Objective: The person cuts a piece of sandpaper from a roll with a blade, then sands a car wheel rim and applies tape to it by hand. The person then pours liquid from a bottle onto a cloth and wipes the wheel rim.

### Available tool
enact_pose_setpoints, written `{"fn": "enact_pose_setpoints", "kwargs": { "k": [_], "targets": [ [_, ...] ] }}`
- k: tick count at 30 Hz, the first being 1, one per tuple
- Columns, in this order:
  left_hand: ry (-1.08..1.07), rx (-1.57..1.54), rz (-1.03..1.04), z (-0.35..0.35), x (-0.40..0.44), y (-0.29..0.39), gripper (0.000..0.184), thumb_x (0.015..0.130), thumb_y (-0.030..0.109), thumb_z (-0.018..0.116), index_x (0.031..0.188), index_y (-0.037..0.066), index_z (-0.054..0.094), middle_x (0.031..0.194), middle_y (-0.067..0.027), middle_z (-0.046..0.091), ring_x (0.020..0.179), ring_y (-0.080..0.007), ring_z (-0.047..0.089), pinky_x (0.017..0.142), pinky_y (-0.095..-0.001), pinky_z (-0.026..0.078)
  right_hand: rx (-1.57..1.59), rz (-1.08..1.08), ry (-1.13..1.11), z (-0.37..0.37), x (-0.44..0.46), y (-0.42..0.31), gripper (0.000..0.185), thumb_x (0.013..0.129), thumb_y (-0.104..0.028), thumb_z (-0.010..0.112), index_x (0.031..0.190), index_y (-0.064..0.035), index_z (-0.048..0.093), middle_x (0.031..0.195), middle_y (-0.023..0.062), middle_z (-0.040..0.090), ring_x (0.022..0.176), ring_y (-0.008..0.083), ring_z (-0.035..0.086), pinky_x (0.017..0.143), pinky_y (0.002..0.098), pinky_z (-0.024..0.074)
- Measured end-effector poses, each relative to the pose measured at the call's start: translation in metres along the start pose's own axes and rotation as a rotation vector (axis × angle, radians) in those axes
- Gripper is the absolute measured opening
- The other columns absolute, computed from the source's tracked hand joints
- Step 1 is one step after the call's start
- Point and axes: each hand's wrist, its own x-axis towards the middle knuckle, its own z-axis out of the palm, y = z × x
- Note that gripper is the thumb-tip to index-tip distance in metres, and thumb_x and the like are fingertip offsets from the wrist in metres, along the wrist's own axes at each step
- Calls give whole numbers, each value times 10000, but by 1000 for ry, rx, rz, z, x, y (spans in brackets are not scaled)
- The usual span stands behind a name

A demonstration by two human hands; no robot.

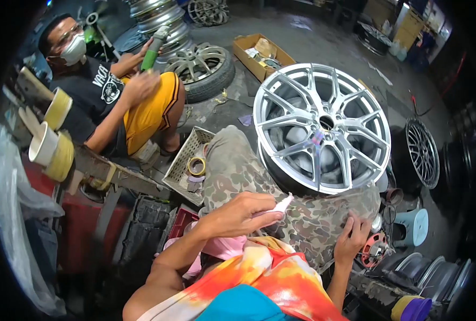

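Observation:
My left hand (243, 213) is closed above my camouflage-clad thigh, pinching a small pinkish-white piece (282, 205) that looks like folded cloth or paper. Its far tip points toward the wheel rim. My right hand (351, 235) rests on the other thigh, fingers bent and apart, holding nothing. Just beyond both hands, a large silver multi-spoke wheel rim (317, 148) is tilted face up in front of my knees. Neither hand touches it.
At left sits a masked person (109, 91) holding a green power tool (153, 51). A basket (191, 160) contains a yellow tape roll (196, 166). Around stand a cardboard box (262, 53), a tyred wheel (203, 69), a dark rim (422, 152) and a light-blue stool (412, 227).

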Motion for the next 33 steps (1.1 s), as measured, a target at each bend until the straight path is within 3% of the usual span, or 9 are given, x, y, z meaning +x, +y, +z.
{"fn": "enact_pose_setpoints", "kwargs": {
  "k": [12,16,18,19,20,22,26,29,33],
  "targets": [
    [-46,-289,104,36,-16,15,259,1062,138,595,890,-52,560,765,-147,510,691,-306,555,650,-409,436,-249,-159,34,-11,-2,-28,289,892,-102,782,1178,-64,764,1054,141,598,1049,320,551,963,462,438],
    [27,-298,167,51,-16,8,314,1081,238,564,915,-25,611,750,-171,589,726,-384,597,680,-483,452,-74,-217,-56,-22,9,-64,319,902,-131,793,1202,-32,750,1092,133,600,1092,310,564,1001,440,432],
    [69,-275,151,47,-19,9,316,1082,247,555,936,-27,612,803,-185,610,766,-416,602,707,-501,457,552,-207,-276,-22,13,-83,439,897,-149,811,1290,5,690,1137,120,606,1115,273,560,1028,442,430],
    [136,-276,193,46,-20,7,304,1075,222,577,923,-41,581,808,-174,562,738,-389,585,685,-483,447,795,-127,-342,-12,12,-90,616,871,-325,861,1335,19,648,1188,97,619,1121,225,591,1004,426,459],
    [203,-278,236,46,-22,5,301,1067,196,600,909,-55,550,813,-163,514,711,-363,568,663,-465,438,795,-127,-364,-6,5,-103,616,871,-325,861,1335,19,648,1188,97,619,1121,225,591,1004,426,459],
    [287,-341,237,43,-29,-1,303,1070,193,602,906,-58,558,801,-166,505,712,-356,564,650,-466,432,991,299,-603,5,-5,-126,574,891,-246,845,1350,24,630,1267,104,618,1183,204,598,1022,379,469],
    [431,-444,144,19,-52,-9,293,1071,160,597,876,-57,576,778,-174,537,624,-350,561,599,-442,428,861,399,-941,30,-4,-126,544,884,-76,818,1371,35,601,1236,79,658,1143,152,618,1001,318,482],
    [638,-206,45,1,-68,-31,271,1036,186,655,871,-28,643,658,-131,550,590,-311,583,597,-402,467,1027,370,-881,40,5,-134,496,949,-158,766,1364,51,591,1204,84,674,1131,143,623,979,310,490],
    [865,47,-136,-15,-90,-83,255,1023,203,656,909,-23,688,759,-159,630,696,-343,636,671,-407,505,1123,577,-690,43,18,-153,528,1002,-277,727,1380,56,568,1205,91,690,1044,150,660,927,311,519]
  ]
}}
